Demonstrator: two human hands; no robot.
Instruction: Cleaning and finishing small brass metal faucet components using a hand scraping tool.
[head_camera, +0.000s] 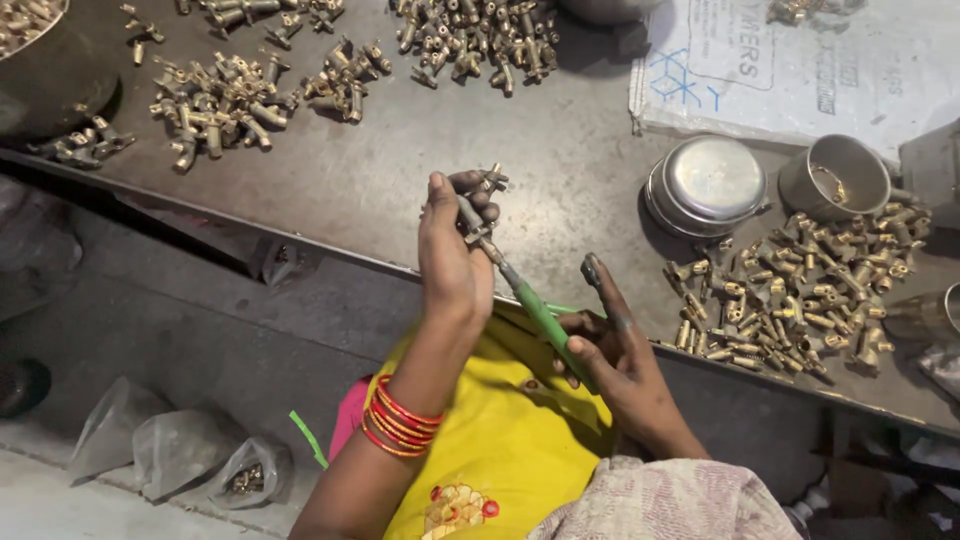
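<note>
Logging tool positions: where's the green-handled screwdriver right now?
In the head view, centre frame: the green-handled screwdriver is gripped by the right hand, its tip at the small brass fitting held in the left hand, above the table edge.

Brass, steel and worn metal on a workbench

The small yellow brass valve fitting (487, 184) and the heaps of dull-gold brass fittings (790, 295) look cast and faintly shiny; the green-handled screwdriver (540, 315) has a smooth plastic grip and a grey metal shaft. The round steel lidded tin (712, 182) gleams (almost mirror-bright), while the dark grey metal tabletop (560, 150) is matt and scuffed. The red bangles (398, 420) look glossy, the yellow cloth (500, 440) soft and matt.
</note>
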